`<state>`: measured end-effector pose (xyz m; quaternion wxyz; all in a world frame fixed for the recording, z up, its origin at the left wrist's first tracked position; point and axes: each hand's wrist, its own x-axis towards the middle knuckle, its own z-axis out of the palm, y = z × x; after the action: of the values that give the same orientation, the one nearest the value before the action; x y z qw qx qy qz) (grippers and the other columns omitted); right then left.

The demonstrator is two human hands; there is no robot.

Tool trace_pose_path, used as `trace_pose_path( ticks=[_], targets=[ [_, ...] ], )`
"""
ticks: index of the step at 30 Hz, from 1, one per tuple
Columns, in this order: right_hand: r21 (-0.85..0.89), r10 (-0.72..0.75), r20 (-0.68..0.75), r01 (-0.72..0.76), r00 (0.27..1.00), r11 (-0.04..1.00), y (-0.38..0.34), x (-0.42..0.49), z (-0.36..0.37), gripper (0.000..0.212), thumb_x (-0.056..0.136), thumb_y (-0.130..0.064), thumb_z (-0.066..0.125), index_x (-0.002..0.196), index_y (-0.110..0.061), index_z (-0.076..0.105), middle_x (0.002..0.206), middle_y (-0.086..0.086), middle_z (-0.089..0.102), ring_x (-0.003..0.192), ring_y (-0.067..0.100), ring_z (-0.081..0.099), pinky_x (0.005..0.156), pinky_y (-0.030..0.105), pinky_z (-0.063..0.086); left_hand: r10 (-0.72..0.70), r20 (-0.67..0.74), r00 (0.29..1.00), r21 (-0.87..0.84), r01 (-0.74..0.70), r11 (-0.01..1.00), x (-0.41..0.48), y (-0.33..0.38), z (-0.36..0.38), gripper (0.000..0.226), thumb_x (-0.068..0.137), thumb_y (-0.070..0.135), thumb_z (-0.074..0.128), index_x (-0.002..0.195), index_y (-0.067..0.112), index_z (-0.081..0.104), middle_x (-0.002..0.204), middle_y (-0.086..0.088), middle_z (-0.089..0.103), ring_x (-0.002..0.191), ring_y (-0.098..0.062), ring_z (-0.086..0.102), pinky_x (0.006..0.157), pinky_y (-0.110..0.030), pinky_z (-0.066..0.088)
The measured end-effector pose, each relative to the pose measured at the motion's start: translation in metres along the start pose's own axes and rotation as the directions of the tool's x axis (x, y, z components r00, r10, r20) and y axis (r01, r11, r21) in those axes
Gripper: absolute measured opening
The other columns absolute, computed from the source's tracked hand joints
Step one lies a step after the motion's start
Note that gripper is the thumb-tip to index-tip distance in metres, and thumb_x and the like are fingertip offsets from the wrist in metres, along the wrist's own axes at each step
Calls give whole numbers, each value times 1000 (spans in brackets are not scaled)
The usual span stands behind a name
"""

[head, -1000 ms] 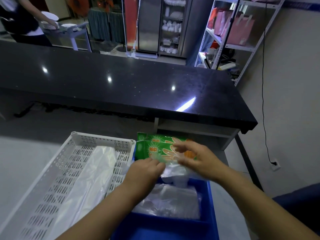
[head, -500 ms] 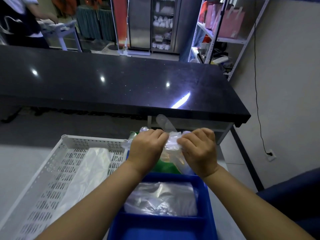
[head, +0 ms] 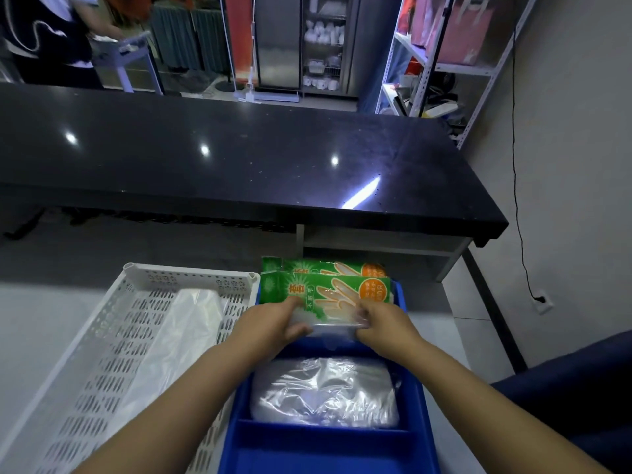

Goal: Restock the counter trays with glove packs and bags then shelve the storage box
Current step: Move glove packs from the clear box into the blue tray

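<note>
A blue compartment tray (head: 239,436) lies in front of me on the light counter. Its middle compartment holds a clear wad of plastic bags (head: 325,391). In its far compartment two green glove packs (head: 325,285) stand on edge. My left hand (head: 273,325) and my right hand (head: 379,323) both grip a clear plastic pack (head: 333,328) and hold it low against the front of the green packs. A white perforated tray (head: 102,354) sits to the left with a white bag (head: 178,336) lying in it.
A raised black countertop (head: 239,159) runs across beyond the trays, with an open shelf under its right end. A metal rack (head: 444,63) with pink bags stands at the back right. Another person (head: 44,39) works at the far left. A blue seat (head: 564,405) is to my right.
My hands, raised and working a clear pack half a second ago, have come down into the blue tray's far compartment. The green glove packs show again behind them.
</note>
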<state>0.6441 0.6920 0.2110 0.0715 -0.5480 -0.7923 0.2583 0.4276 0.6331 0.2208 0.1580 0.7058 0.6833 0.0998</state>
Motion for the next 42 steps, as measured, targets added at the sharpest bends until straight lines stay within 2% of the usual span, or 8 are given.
trace_pose_path(
  ticks=[5, 8, 12, 15, 18, 26, 34, 42],
  targets=[
    [-3, 119, 16, -119, 993, 993, -3, 8, 1, 26, 75, -27, 66, 94, -30, 48, 103, -1, 64, 91, 22, 58, 73, 32, 51, 289, -507, 812, 171, -233, 957, -6, 5, -1, 53, 68, 22, 80, 114, 9, 59, 96, -9, 67, 87, -22, 59, 75, -29, 48],
    [-29, 130, -8, -130, 992, 991, -6, 7, 3, 24, 76, -28, 63, 92, -29, 46, 100, 1, 64, 90, 25, 57, 70, 32, 49, 602, -370, 708, 312, -515, 798, -14, 8, 11, 27, 66, 18, 77, 88, 19, 62, 83, 1, 64, 77, -11, 52, 69, -20, 40],
    [-212, -3, -226, -46, 974, 976, -13, -3, 0, 38, 72, -26, 68, 105, -26, 49, 105, 0, 62, 95, 24, 53, 77, 34, 42, 560, -162, 813, 339, -487, 805, -9, 7, 21, 38, 53, 22, 85, 87, 25, 67, 90, 7, 68, 81, -12, 63, 71, -23, 50],
    [-388, -380, -504, 190, 775, 902, -13, -16, 5, 35, 67, -18, 77, 98, -16, 61, 94, 4, 62, 88, 21, 50, 76, 32, 41, 473, -223, 852, 253, -418, 873, -3, 9, 17, 43, 50, 18, 86, 90, 20, 70, 93, 4, 71, 81, -13, 67, 69, -21, 52],
    [-480, -649, -482, 443, 588, 757, -4, -28, 18, 8, 78, -14, 69, 75, -15, 62, 74, 3, 60, 73, 19, 47, 70, 30, 36, 404, -274, 873, 139, -379, 915, 1, 9, 15, 44, 47, 10, 85, 88, 14, 68, 89, -1, 72, 76, -18, 68, 67, -23, 53],
    [-531, -648, -285, 446, 706, 720, -8, -18, 25, 21, 82, -27, 58, 100, -23, 68, 108, -4, 70, 103, 18, 62, 91, 35, 42, 382, -410, 828, 305, -270, 913, 1, 6, 9, 17, 57, 15, 75, 66, 14, 60, 69, -4, 61, 61, -23, 53, 61, -29, 29],
    [-450, -394, -233, 261, 889, 854, -13, -12, 7, 53, 67, -34, 76, 117, -23, 62, 121, -3, 64, 110, 22, 60, 91, 40, 46, 778, -292, 557, 423, -654, 627, -24, 2, 27, 8, 80, 15, 63, 73, 19, 63, 75, 2, 61, 67, -13, 47, 62, -23, 39],
    [-427, -312, -201, 203, 929, 881, -11, -8, 14, 42, 78, -36, 66, 118, -26, 57, 119, 1, 57, 112, 26, 49, 98, 41, 36, 641, 33, 767, 502, -567, 653, -9, -4, 10, 15, 72, 36, 63, 85, 30, 66, 104, 6, 67, 95, -15, 59, 81, -30, 48]
  ],
)
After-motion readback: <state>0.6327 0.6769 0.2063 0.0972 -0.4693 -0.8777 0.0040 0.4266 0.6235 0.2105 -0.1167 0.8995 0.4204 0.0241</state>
